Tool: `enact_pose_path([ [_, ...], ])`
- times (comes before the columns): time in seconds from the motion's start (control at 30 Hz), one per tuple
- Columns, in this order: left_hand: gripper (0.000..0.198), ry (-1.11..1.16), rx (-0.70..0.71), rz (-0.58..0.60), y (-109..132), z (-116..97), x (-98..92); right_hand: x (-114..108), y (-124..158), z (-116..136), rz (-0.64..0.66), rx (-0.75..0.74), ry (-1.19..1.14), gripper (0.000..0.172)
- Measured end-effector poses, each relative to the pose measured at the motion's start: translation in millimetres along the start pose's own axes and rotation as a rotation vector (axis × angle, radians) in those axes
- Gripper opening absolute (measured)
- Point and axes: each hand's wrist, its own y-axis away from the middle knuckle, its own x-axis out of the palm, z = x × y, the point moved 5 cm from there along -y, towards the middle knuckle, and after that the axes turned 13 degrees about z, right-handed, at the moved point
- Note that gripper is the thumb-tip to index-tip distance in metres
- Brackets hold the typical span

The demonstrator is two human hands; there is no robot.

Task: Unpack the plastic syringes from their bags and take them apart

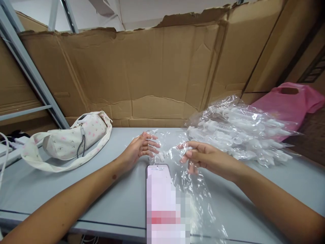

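Right hand (203, 157) pinches the clear bag (193, 189) at table centre. Left hand (142, 146), fingers loosely spread, touches the bag's 10 o'clock edge. This bag appears unfilled. The packed bags (241, 134) at 2 o'clock appear finished.

Quick layout notes: phone (162, 196) at near edge, middle of table (114, 200). Loose plastic bag (195, 193) just right of phone, overlapping its edge, running back between left hand (139, 147) and right hand (203, 157). Behind right hand: pile of bagged syringes (241, 132), I think, view's murky. Carrier bag (289, 101) behind pile, far right. Fabric pouch (73, 139) on table, far left. Cardboard (152, 74) upright behind everything.
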Motion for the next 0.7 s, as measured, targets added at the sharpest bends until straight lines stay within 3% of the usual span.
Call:
enact_pose_path([
  [0.13, 0.038, -0.084, -0.034, -0.044, 3.2, -3.3, 6.8, 7.9, -1.6, -5.3, 0.051, 0.045, 0.053, 0.036],
  [0.37, 0.026, -0.211, -0.096, 0.006, 2.0, 3.2, 12.3, -7.5, -5.8, -10.4, -0.232, -0.003, 0.032, 0.037],
  [0.7, 0.021, -0.485, 0.005, -0.036, 3.3, -5.5, 11.2, -15.1, -3.6, -1.1, -0.415, -0.119, 0.174, 0.033],
])
